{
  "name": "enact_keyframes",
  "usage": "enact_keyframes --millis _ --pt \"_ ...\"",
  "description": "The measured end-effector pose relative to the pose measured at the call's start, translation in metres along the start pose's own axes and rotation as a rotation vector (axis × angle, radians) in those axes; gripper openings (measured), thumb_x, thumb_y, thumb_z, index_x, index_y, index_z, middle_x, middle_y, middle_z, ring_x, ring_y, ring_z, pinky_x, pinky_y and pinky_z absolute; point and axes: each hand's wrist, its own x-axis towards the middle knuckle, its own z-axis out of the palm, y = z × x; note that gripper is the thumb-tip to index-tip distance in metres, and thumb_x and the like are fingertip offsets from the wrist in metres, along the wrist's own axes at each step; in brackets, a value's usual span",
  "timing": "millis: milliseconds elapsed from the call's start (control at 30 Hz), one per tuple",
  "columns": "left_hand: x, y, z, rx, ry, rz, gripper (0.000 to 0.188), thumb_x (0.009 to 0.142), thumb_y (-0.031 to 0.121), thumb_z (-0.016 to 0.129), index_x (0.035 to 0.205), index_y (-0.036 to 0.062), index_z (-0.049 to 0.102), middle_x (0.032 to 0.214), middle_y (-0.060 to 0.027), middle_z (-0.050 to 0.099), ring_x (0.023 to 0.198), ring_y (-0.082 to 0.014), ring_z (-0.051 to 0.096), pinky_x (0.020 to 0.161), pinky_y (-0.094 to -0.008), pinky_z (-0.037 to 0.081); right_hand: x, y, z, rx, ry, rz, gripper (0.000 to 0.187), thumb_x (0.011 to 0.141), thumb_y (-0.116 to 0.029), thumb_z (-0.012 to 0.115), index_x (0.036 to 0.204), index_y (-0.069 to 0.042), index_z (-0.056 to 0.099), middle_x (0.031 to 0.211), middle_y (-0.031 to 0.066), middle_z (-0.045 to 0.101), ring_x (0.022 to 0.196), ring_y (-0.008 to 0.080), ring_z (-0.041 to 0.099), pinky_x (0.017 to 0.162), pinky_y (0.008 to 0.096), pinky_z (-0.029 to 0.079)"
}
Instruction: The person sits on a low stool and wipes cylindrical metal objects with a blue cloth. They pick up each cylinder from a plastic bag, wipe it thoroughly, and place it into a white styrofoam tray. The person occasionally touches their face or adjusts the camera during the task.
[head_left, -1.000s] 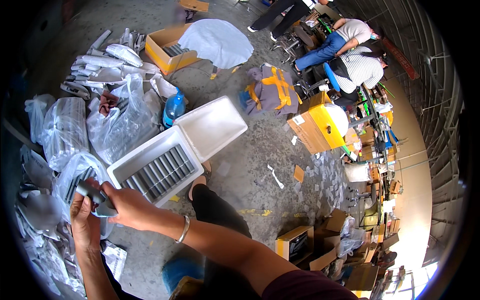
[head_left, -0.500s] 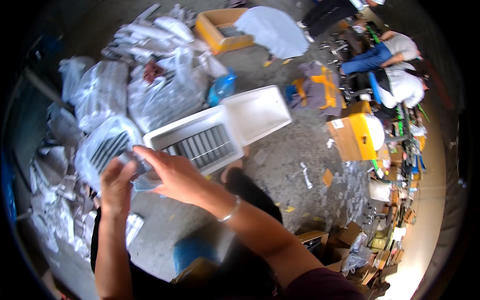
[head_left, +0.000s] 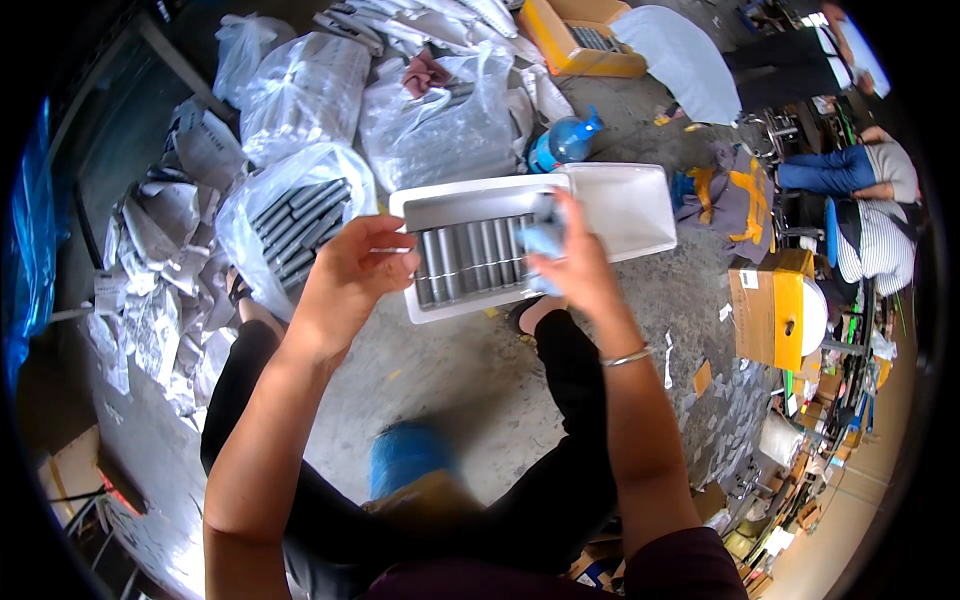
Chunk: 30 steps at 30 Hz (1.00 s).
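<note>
Head view: right hand grasps a pale blue cloth over grey metal cylinders in the white foam box; left hand, loosely curled, empty. Wiping is best done along each cylinder.

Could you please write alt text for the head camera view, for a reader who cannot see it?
A seated person reaches over a white tray holding a row of grey metal cylinders; the right hand holds a pale blue cloth at the row's end, and the left hand hovers at the tray's near left edge. Clear plastic bags of similar cylinders lie to the left on the concrete floor.
</note>
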Motion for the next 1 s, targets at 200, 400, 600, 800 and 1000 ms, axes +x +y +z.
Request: enact_keyframes --millis 200,400,600,800,1000 --pt "0.003 0.009 -0.007 -0.055 -0.013 -0.001 0.041 0.087 0.022 0.067 0.118 -0.0008 0.052 0.107 -0.0109 0.061 0.099 -0.0179 0.059 0.087 -0.0312 0.047 0.010 0.093 0.019 -0.196 0.011 0.048 0.087 0.069 -0.015 0.078 0.140 -0.016 0.026 0.101 0.0212 0.065 0.095 0.0382 0.064 0.082 0.0421 0.049" --pt "0.002 0.010 -0.014 -0.037 -0.050 0.026 0.040 0.086 0.018 0.069 0.118 -0.0009 0.053 0.106 -0.0096 0.061 0.095 -0.0151 0.058 0.085 -0.0286 0.046 0.039 0.076 0.099 -0.332 -0.162 0.137 0.089 0.071 -0.022 0.076 0.143 -0.018 0.024 0.099 0.0225 0.065 0.094 0.0400 0.062 0.083 0.0444 0.048" --pt "0.004 0.021 -0.024 -0.079 -0.013 0.073 0.039 0.087 0.016 0.068 0.118 -0.0026 0.053 0.107 -0.0105 0.061 0.095 -0.0147 0.058 0.085 -0.0290 0.047 0.061 0.073 0.125 -0.408 -0.301 0.179 0.088 0.072 -0.020 0.076 0.143 -0.019 0.024 0.107 0.0232 0.063 0.101 0.0381 0.061 0.086 0.0436 0.047" --pt "0.005 0.029 -0.032 -0.121 0.002 0.068 0.039 0.087 0.017 0.067 0.118 -0.0029 0.054 0.106 -0.0104 0.061 0.094 -0.0152 0.059 0.085 -0.0293 0.048 0.071 0.092 0.134 -0.357 -0.355 0.094 0.092 0.073 -0.020 0.076 0.146 -0.018 0.020 0.111 0.0240 0.062 0.104 0.0391 0.059 0.088 0.0441 0.046" --pt "0.001 0.030 -0.035 -0.111 0.015 0.078 0.039 0.087 0.017 0.067 0.118 -0.0031 0.054 0.105 -0.0100 0.061 0.094 -0.0151 0.059 0.086 -0.0292 0.047 0.069 0.079 0.138 -0.444 -0.381 0.093 0.091 0.076 -0.020 0.074 0.148 -0.018 0.017 0.111 0.0242 0.061 0.103 0.0403 0.059 0.086 0.0452 0.046"
